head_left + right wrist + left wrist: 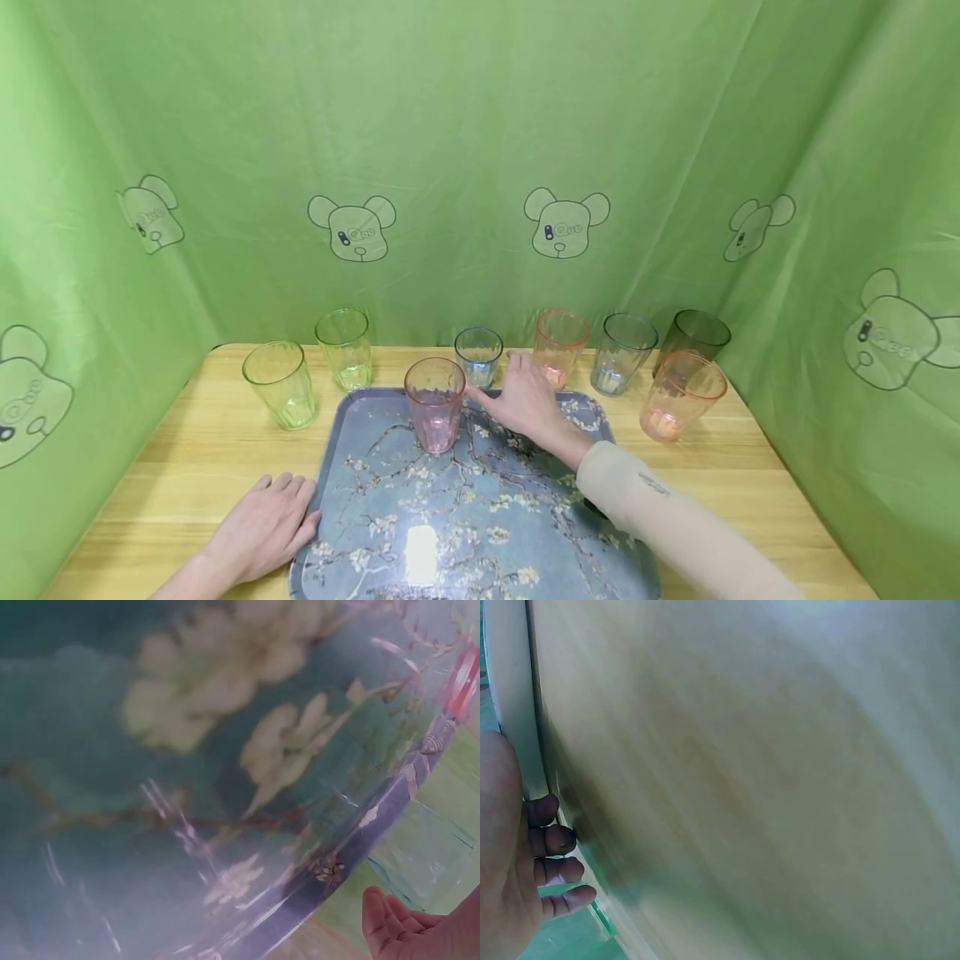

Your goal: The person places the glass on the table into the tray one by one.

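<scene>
- Across the wooden table (180,450), a blossom-patterned tray (360,492), with a pink glass (436,408) upright on its far part.
- Just beyond the far rim, a small blue-rimmed glass (478,358), very near the right hand (525,400); thumb spread away from extended fingers, nothing gripped; cannot tell whether touching either glass.
- Crowding the other side of that hand: an orange-rimmed glass (561,337), then a grey glass (624,354), a dark glass (699,333) and, nearer, a paler orange glass (681,396).
- Off to the left, outside the tray, a green glass (281,387) and a second green glass (344,354).
- Beside the left rim, the left hand (262,525), palm down, loose, clasping nothing.
- Behind everything, a green curtain (465,125).
</scene>
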Action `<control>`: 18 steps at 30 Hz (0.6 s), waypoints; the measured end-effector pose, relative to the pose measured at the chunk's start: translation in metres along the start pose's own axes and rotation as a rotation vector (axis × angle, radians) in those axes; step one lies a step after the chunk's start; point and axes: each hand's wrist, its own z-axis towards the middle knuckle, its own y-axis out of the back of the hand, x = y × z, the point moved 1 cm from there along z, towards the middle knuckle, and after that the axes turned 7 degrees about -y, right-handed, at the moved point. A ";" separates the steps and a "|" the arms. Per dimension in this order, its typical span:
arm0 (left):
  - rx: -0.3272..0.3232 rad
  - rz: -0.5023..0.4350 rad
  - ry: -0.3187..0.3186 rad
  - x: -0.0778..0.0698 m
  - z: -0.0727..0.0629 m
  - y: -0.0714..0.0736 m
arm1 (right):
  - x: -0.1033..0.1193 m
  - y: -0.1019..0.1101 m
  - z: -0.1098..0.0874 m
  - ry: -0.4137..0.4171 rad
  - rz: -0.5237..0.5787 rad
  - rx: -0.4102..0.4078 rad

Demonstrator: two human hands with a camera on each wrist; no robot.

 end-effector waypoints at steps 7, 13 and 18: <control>-0.003 -0.007 -0.002 0.000 0.000 0.000 | 0.005 -0.007 0.005 0.012 -0.010 -0.020; 0.009 -0.016 -0.011 0.001 0.000 0.000 | 0.008 -0.012 0.010 -0.006 0.023 -0.065; 0.009 -0.016 -0.012 0.001 0.001 0.000 | 0.011 -0.013 0.016 -0.031 0.047 -0.098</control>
